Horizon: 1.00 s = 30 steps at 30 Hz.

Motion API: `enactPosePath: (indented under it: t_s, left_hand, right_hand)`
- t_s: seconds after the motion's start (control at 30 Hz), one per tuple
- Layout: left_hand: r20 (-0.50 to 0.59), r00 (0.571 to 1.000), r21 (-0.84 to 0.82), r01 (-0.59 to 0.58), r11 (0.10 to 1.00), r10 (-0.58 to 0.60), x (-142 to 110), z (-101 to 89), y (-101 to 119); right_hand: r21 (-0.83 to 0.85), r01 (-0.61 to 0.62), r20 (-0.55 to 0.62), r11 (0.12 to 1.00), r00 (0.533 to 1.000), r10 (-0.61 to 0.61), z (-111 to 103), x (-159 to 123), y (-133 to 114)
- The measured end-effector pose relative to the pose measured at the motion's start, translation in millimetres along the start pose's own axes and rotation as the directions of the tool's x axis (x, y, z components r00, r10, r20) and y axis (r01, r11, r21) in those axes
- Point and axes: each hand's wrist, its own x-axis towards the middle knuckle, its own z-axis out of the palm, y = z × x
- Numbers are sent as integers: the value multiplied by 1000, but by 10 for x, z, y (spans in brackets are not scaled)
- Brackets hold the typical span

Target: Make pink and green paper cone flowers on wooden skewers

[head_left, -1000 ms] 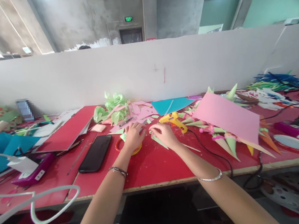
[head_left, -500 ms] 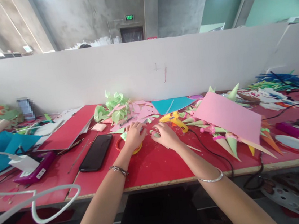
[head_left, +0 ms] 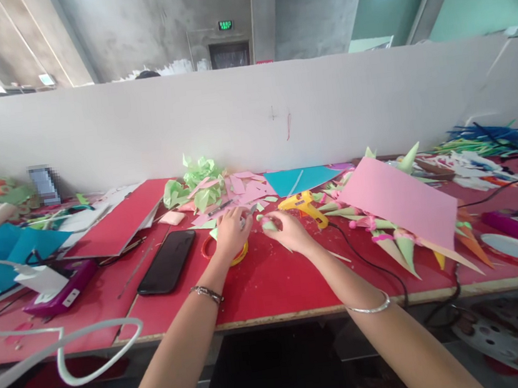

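My left hand (head_left: 232, 234) is low over the table with its fingers curled together; what they hold, if anything, is hidden. Partly beneath it lie a red ring (head_left: 206, 247) and a yellow ring (head_left: 242, 254), which look like scissors handles. A short gap to the right, my right hand (head_left: 291, 231) pinches a small piece of light green paper (head_left: 269, 224) between thumb and fingers. Beyond that hand lies a yellow hot glue gun (head_left: 298, 202), its black cord running to the table's front edge. Small green and pink paper scraps (head_left: 258, 191) lie beyond both hands.
To the left lie a black phone (head_left: 167, 263), a red sheet (head_left: 123, 220) and a purple power strip (head_left: 69, 286). Pink paper (head_left: 401, 198) covers several paper cones (head_left: 406, 250) at the right. A white panel (head_left: 184, 121) stands behind the table.
My right hand has turned slightly, and its fingers are now closer together around the green piece. My left hand has hardly moved. The view has shifted a little.
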Motion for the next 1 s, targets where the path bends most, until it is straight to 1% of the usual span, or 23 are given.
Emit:
enactPosePath:
  t_s: [0.1,0.23,0.33,0.47,0.53,0.6,0.73,0.8,0.87,0.93,1.0]
  left_hand:
    - [31,998,-87,49,995,-47,0,-11,10]
    - [56,995,-118,90,989,-83,-8,-8,12]
    - [95,992,-162,102,982,-87,-11,7,4]
    - [181,983,-337,84,938,-23,-14,44,19]
    - [210,978,-449,92,889,5,-22,64,42]
    - [234,972,-566,108,818,34,-32,84,66]
    - [274,953,-769,135,625,132,-44,123,81]
    - [282,948,-827,161,539,149,-44,140,73]
    - [290,946,-860,191,473,147,-41,152,61]
    - [294,945,-878,207,432,144,-38,161,52]
    - [292,946,-884,211,417,142,-37,167,46]
  right_hand:
    - [184,-79,-23,980,996,84,-20,12,-63]
    - [386,-163,-17,908,983,184,-43,20,-110]
    - [517,-183,27,836,980,198,-53,24,-112]
    - [603,-183,37,777,979,202,-54,26,-112]
    - [623,-183,36,760,978,206,-51,24,-118]
    - [634,-178,42,752,980,197,-47,20,-123]
    - [654,-159,67,739,986,152,-24,12,-114]
    - [677,-154,74,719,987,143,-3,12,-97]
    - [693,-155,74,705,987,143,20,15,-77]
    - [703,-151,75,695,987,139,40,18,-61]
    - [714,-144,75,685,989,130,53,21,-54]
